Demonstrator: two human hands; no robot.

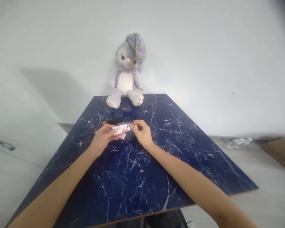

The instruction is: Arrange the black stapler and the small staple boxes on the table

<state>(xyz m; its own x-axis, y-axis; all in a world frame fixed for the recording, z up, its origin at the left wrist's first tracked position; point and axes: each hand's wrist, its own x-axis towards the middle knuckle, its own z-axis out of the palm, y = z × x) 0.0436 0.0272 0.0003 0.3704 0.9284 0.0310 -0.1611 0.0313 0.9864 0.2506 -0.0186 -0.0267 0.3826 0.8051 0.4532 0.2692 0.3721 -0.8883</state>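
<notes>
gripping a small white-and-red box (120, 129), the left hand (104, 136) has its fingers and thumb closed about the box's left end, just above the tabletop. the right hand (142, 131) is at the other end, thumb and forefinger drawn together beside a small silvery bit; i cannot tell whether they pinch it. the step in hand looks like fine fingertip work on that end of the box, and the next move would call for a steady left hold and a light right touch. what is inside the box can't be made out. a second white-and-red piece (122, 136) shows just below it, by the left fingers; box or loose card, i can't say.

just behind the left hand lies a black object with an orange tip (114, 121). farther back, a grey plush toy (127, 71) sits on the blue marbled table (180, 152). off to the right on the floor are a clear plastic item (238, 143), maybe a bottle, and a brown cardboard box (279, 152), its inside not visible.
</notes>
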